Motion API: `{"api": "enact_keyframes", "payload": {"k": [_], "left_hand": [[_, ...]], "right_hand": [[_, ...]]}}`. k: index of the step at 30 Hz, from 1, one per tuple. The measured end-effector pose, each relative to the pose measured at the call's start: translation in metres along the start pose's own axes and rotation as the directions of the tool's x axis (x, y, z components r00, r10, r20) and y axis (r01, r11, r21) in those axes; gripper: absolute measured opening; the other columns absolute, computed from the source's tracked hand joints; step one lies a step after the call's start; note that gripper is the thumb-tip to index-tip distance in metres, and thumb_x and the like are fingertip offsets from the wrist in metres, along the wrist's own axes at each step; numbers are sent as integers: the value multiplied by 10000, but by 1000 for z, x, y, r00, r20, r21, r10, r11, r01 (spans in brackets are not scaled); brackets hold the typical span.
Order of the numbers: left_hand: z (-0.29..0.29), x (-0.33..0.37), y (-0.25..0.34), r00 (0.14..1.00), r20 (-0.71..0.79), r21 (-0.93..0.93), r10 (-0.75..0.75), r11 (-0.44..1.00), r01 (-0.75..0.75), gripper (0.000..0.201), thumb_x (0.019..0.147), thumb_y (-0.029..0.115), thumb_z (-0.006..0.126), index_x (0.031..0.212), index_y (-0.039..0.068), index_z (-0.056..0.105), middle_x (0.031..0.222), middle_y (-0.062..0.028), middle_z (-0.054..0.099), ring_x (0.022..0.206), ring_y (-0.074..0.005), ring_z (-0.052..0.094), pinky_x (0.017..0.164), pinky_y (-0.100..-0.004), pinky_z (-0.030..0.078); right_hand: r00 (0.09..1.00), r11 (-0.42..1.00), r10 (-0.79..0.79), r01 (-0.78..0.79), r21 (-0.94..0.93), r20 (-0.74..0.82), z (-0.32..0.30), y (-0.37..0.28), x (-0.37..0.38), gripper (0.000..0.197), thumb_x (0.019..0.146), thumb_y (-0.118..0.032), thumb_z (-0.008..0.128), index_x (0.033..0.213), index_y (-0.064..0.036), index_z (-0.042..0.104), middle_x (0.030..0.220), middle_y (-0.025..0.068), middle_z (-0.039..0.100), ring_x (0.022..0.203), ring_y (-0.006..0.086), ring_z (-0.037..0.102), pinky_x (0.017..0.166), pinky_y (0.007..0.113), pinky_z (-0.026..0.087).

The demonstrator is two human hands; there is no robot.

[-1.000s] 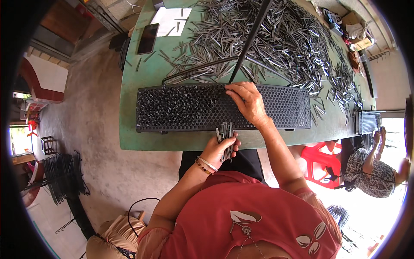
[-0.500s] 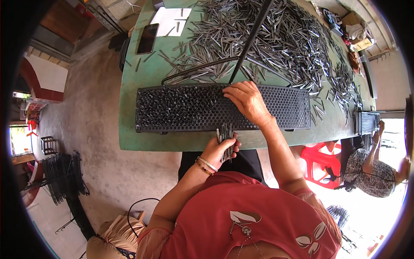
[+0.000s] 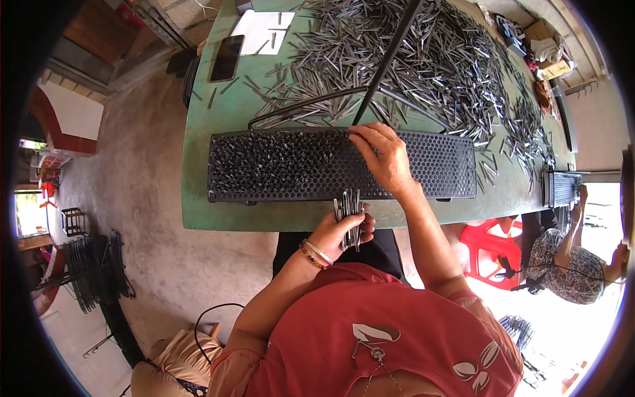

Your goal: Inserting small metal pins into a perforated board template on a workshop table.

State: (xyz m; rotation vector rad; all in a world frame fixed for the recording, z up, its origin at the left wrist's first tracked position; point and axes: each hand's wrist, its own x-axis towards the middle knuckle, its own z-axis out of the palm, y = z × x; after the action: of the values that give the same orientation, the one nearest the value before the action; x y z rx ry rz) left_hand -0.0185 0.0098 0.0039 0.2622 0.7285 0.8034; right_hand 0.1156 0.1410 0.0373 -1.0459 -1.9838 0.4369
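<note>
A long black perforated rack (image 3: pixel 423 165) lies across the near side of the green table. Its left part is packed with thin dark metal strips (image 3: pixel 264 162) standing upright in the holes; the right part shows bare holes. My left hand (image 3: pixel 344 228), just in front of the rack's near edge, is closed round a bundle of metal strips (image 3: pixel 347 205). Over the rack's middle, by the far edge of the filled part, my right hand (image 3: pixel 383 155) has its fingers pinched together and pointing down. Whatever those fingertips hold is too small or hidden to make out.
A large heap of loose metal strips (image 3: pixel 423 59) covers the table (image 3: pixel 205 165) behind the rack. A slanting black bar (image 3: pixel 390 59) rises from the rack. A phone (image 3: pixel 227 58) and paper (image 3: pixel 264 30) lie at far left. Another person (image 3: pixel 569 264) sits at right near a red stool (image 3: pixel 493 255).
My right hand has shifted slightly right, staying over the middle of the rack. The bundle in my left hand has turned a little and its strips spread slightly.
</note>
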Motion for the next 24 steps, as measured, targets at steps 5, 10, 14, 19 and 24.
{"api": "enact_keyframes", "payload": {"k": [5, 10, 14, 19, 24], "left_hand": [[-2, 1, -1, 998, -35, -93, -60, 994, 57, 250, 889, 106, 555, 1130, 39, 556, 936, -86, 635, 859, -183, 626, 766, -386, 551], [4, -2, 4, 991, -63, -105, -118, 988, 111, 271, 889, 111, 557, 1155, 62, 549, 942, -79, 636, 863, -176, 624, 767, -390, 549], [4, -3, 3, 994, -63, -74, -89, 994, 84, 270, 889, 130, 566, 1150, 60, 555, 950, -73, 642, 855, -161, 624, 742, -368, 545], [0, 1, 1, 992, -91, 6, -89, 996, 90, 250, 890, 143, 573, 1116, 36, 567, 958, -89, 649, 831, -155, 626, 712, -328, 542], [0, 0, 1, 993, -102, 22, -62, 998, 64, 232, 895, 150, 567, 1090, 23, 568, 964, -104, 648, 825, -167, 635, 704, -319, 548]], "right_hand": [[1000, 999, 0, 1, -32, 29, 2, 5, -1, 148, 800, -72, 651, 938, -19, 654, 879, 100, 637, 807, 274, 605, 723, 349, 477], [992, 989, -123, 122, -83, 1, 3, 5, -1, 143, 793, -86, 649, 929, -40, 639, 851, 82, 623, 778, 260, 580, 698, 346, 431], [990, 982, -140, 139, -125, 1, 5, 5, -1, 139, 796, -88, 647, 927, -43, 634, 846, 74, 615, 763, 251, 570, 694, 341, 422], [988, 975, -155, 154, -160, 3, 4, 4, -1, 142, 802, -99, 643, 934, -47, 632, 842, 64, 606, 747, 244, 559, 691, 343, 416], [989, 974, -139, 146, -174, 53, 6, 7, -5, 158, 811, -125, 639, 953, -54, 638, 840, 55, 605, 750, 236, 560, 697, 339, 410]]}}
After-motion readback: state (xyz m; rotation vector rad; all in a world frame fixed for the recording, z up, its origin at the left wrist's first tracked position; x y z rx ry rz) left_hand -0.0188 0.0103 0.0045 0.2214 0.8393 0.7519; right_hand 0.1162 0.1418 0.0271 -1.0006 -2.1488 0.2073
